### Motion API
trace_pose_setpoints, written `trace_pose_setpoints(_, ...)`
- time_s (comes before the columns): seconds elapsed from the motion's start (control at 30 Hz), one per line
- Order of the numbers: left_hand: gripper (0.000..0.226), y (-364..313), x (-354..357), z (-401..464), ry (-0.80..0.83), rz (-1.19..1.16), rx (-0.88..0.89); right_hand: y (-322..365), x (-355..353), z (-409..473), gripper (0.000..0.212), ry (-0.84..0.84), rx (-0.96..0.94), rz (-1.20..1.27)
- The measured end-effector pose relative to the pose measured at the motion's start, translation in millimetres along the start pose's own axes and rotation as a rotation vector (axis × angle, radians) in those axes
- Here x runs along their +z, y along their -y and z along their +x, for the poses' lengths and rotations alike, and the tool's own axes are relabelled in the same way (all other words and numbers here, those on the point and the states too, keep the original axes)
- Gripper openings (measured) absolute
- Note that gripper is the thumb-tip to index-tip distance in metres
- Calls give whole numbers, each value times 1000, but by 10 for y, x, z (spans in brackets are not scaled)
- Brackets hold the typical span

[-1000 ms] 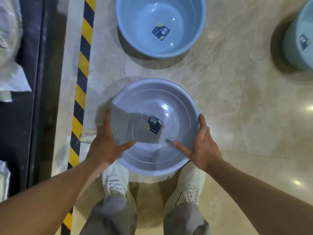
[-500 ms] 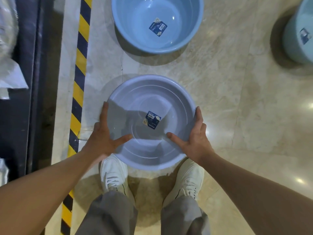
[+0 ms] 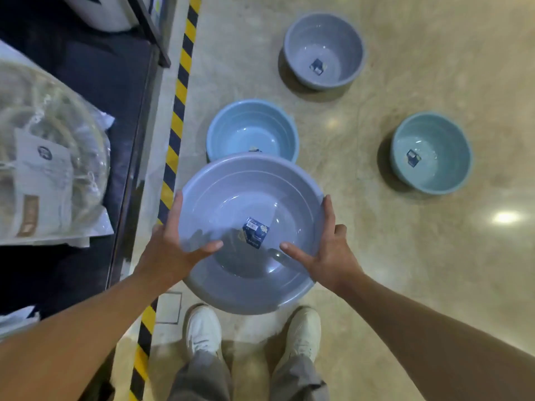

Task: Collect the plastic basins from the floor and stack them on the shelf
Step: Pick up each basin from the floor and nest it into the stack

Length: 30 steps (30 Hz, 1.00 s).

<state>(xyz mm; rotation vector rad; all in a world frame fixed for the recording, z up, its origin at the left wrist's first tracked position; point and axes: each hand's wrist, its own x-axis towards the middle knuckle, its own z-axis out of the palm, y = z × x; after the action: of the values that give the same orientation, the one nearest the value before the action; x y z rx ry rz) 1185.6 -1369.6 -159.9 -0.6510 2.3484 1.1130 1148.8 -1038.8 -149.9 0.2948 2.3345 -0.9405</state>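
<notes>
A wide grey-blue plastic basin (image 3: 249,198) with a blue label inside is held above the floor in front of me. My left hand (image 3: 170,244) grips its left rim, thumb inside the bowl. My right hand (image 3: 327,250) grips the right rim the same way. On the floor beyond it stand a light blue basin (image 3: 252,125), partly hidden by the held one, a grey basin (image 3: 324,47) farther back, and a teal basin (image 3: 431,151) to the right. The dark shelf (image 3: 95,82) runs along the left.
A yellow-and-black striped tape line (image 3: 179,91) marks the floor along the shelf's edge. Bagged goods in clear plastic (image 3: 49,175) lie on the shelf. My white shoes (image 3: 202,334) stand on the beige tiles below the basin.
The basin has come up off the floor in both hands. My view has risen and pulled back, so two more basins on the floor and more of the shelf show.
</notes>
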Motion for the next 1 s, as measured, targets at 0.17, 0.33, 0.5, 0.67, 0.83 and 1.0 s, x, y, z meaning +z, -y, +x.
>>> trace_pose_setpoints(0.17,134,-1199,-1267,-709,-27,-17,30,1379,-1190,-802,138,-41,-47,-20)
trace_pose_setpoints(0.33,140,-2409,-2488,-1507,-23,-81,82,2624,-2311,-1715,142,-69,-53,-26)
trace_pose_setpoints(0.5,146,-3313,-3359,-2004,28,-71,161,3474,-3039,-2418,139,-117,-86,19)
trace_pose_setpoints(0.67,137,-3787,-3709,-2131,8,-36,184,3828,-3414,-2585,139,-138,-70,33)
trace_pose_setpoints(0.83,130,-4065,-3750,-1823,-24,9,163,4023,-3666,-2149,142,-104,-86,9)
trace_pose_setpoints(1.0,132,-4317,-3638,-1377,-75,31,101,4081,-3902,-1526,145,-68,-94,-28)
